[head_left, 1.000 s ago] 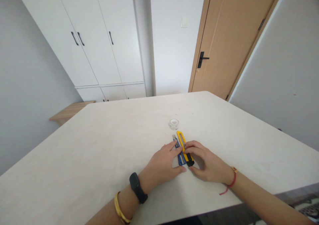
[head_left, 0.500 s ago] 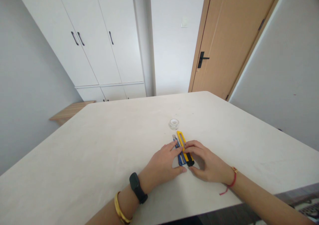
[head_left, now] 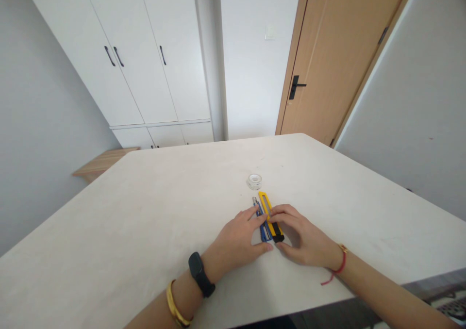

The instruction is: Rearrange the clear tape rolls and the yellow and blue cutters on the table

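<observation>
Two utility knives lie side by side on the table in the head view, their far ends pointing away from me. The slim blue utility knife (head_left: 266, 232) is on the left, with a metal tip at its far end. My left hand (head_left: 238, 239) grips it, fingers across its body and thumb by its near end. Touching it on the right is the wider yellow utility knife (head_left: 265, 201), which has a black near end. My right hand (head_left: 304, 237) has its fingertips on the yellow body and its thumb at the black end. Both knives are partly hidden by fingers.
A clear roll of tape (head_left: 254, 181) lies just beyond the knives. The pale table (head_left: 145, 212) spreads out on all sides. White cabinets (head_left: 145, 86) and a wooden door (head_left: 338, 52) stand behind it, with a wooden ledge (head_left: 104, 163) at the left.
</observation>
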Available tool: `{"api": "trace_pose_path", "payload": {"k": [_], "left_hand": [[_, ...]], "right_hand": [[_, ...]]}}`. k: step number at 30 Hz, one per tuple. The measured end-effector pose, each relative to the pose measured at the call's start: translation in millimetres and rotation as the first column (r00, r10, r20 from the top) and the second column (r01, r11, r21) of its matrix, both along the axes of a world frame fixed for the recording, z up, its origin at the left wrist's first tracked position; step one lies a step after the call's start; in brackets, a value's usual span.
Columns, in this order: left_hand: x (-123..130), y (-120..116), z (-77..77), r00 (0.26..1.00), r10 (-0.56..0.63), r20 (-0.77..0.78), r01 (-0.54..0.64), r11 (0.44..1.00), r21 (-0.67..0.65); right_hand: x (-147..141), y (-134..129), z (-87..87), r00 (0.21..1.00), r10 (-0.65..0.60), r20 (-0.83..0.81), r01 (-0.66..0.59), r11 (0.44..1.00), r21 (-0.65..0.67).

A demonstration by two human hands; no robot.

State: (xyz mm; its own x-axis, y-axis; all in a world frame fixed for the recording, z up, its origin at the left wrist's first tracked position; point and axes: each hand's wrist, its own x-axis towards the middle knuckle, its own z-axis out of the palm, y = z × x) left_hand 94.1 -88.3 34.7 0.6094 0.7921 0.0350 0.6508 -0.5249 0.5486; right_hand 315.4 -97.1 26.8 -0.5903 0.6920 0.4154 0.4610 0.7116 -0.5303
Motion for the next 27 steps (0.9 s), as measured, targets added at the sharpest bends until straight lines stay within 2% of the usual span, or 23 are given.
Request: {"api": "trace_pose_path", "payload": {"k": [27], "left_hand": [[-4.6, 5.5, -3.9, 0.995, 0.030, 0.097, -0.037, 0.997, 0.069]], "right_hand": [[0.0, 0.4, 1.6, 0.997, -0.071, -0.019, 0.071, 0.997, 0.037]]}}
